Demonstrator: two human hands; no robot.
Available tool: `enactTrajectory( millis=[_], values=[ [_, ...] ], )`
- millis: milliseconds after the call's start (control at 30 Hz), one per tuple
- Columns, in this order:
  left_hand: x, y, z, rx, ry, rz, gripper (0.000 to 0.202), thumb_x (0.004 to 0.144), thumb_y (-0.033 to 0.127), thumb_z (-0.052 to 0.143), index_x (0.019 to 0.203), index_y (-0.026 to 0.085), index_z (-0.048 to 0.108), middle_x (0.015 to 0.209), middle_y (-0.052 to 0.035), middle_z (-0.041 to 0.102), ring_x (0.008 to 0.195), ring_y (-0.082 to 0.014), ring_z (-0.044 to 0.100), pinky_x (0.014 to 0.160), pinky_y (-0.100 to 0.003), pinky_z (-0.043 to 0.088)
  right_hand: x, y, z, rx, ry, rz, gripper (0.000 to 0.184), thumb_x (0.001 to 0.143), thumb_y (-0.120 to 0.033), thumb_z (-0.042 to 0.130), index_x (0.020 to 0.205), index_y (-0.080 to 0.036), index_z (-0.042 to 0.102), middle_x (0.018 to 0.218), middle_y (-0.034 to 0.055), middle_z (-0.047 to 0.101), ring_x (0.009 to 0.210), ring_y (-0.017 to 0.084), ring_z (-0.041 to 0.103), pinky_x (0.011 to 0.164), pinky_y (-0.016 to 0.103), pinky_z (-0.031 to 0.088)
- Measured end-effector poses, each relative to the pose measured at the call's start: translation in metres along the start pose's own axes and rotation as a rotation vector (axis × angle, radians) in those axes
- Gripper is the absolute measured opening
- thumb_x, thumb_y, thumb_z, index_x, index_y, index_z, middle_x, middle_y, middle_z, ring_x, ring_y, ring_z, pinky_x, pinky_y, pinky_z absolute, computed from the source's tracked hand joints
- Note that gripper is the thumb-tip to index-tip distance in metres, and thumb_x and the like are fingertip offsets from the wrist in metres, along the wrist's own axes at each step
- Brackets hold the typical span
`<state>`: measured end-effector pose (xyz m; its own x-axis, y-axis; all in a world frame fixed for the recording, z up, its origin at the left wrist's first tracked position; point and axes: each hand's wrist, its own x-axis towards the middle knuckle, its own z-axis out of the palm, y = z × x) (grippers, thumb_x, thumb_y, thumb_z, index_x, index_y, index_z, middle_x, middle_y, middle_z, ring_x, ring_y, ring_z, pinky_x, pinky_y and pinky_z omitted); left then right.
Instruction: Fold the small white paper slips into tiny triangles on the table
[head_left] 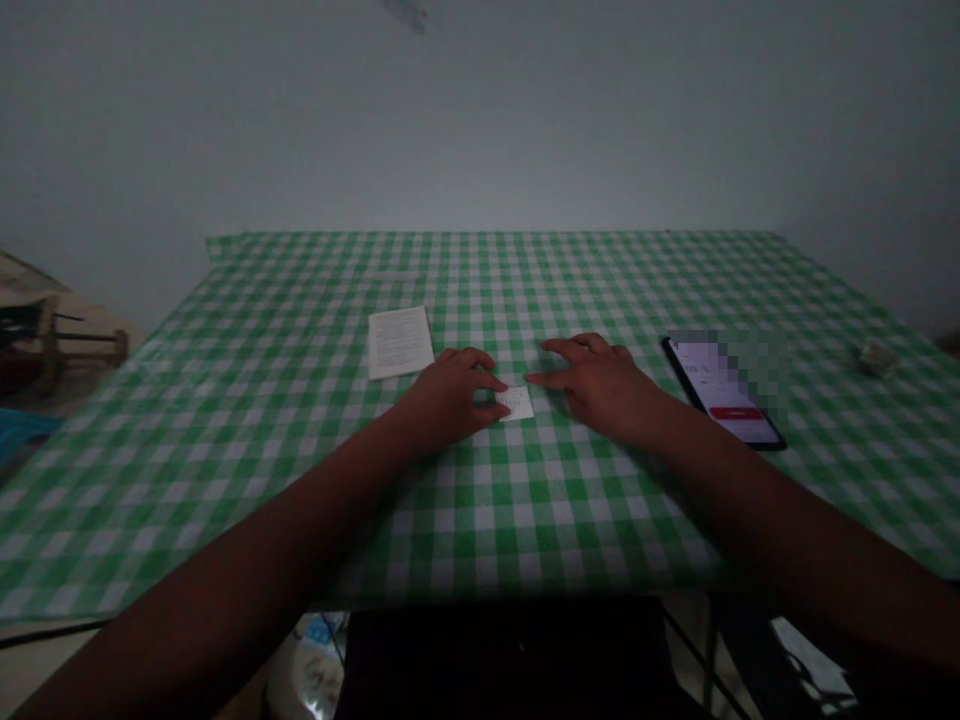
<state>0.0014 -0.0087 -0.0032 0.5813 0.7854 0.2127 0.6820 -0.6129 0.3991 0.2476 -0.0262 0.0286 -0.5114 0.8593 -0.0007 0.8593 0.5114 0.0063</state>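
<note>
While left hand point(451, 398) touches paper point(520, 403), open cloth point(517, 490) borders nearside edge

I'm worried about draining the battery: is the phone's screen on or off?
On: the phone's screen glows pale in the dim room, showing dark marks and a red bar, though part is pixelated.

Lit phone point(713, 392) on a green-and-white checked tablecloth point(487, 300)

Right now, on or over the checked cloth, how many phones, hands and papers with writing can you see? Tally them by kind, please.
Phones: 1 (phone)
Hands: 2 (left hand, right hand)
Papers with writing: 2 (small slip, larger paper)
Total: 5
</note>
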Motion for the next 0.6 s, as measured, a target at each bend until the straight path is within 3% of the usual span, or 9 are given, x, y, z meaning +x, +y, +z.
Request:
enactTrajectory(
  millis=[167,267,333,433,600],
  values=[
    [-0.003,-0.003,-0.003,-0.016,-0.037,0.012,0.030,0.082,0.040,0.077,0.109,0.027,0.077,0.131,-0.0066,0.061,0.119,-0.0270,0.056,0.106,-0.048,0.044,0.001,-0.002,0.004,0.099,0.037,-0.020,0.049,0.091,-0.013,0.050,0.133,-0.033,0.065,0.149,0.0097,0.051,0.129,0.037,0.046,0.092,0.057,0.046],
    [-0.002,-0.001,-0.003,-0.018,-0.019,0.008,0.027,0.083,0.039,0.076,0.107,0.027,0.077,0.129,-0.0069,0.063,0.118,-0.0265,0.057,0.106,-0.048,0.044,0.001,-0.008,0.008,0.182,0.082,-0.124,0.043,0.094,-0.016,0.050,0.131,-0.029,0.067,0.144,0.0105,0.055,0.125,0.033,0.049,0.095,0.053,0.046],
    [-0.001,0.001,-0.002,-0.015,0.002,0.002,0.027,0.082,0.038,0.077,0.106,0.027,0.077,0.126,-0.0069,0.064,0.116,-0.0260,0.058,0.106,-0.047,0.044,0.000,-0.012,0.010,0.191,0.077,-0.184,0.042,0.094,-0.016,0.051,0.130,-0.031,0.067,0.144,0.0098,0.056,0.126,0.033,0.047,0.096,0.054,0.045],
    [-0.001,0.001,-0.002,0.017,0.019,0.018,0.027,0.083,0.039,0.076,0.107,0.026,0.077,0.124,-0.0065,0.065,0.114,-0.0256,0.058,0.105,-0.046,0.045,-0.003,-0.015,0.010,0.159,0.058,-0.165,0.044,0.093,-0.016,0.053,0.131,-0.033,0.066,0.145,0.0099,0.055,0.129,0.036,0.045,0.095,0.056,0.045],
    [-0.003,-0.003,-0.004,0.056,-0.060,0.038,0.032,0.087,0.043,0.070,0.115,0.030,0.074,0.133,-0.0051,0.060,0.119,-0.0259,0.055,0.105,-0.045,0.043,-0.005,-0.012,0.008,0.134,0.037,-0.139,0.048,0.093,-0.015,0.054,0.134,-0.037,0.063,0.153,0.0100,0.048,0.136,0.039,0.039,0.095,0.062,0.045]
  ],
)
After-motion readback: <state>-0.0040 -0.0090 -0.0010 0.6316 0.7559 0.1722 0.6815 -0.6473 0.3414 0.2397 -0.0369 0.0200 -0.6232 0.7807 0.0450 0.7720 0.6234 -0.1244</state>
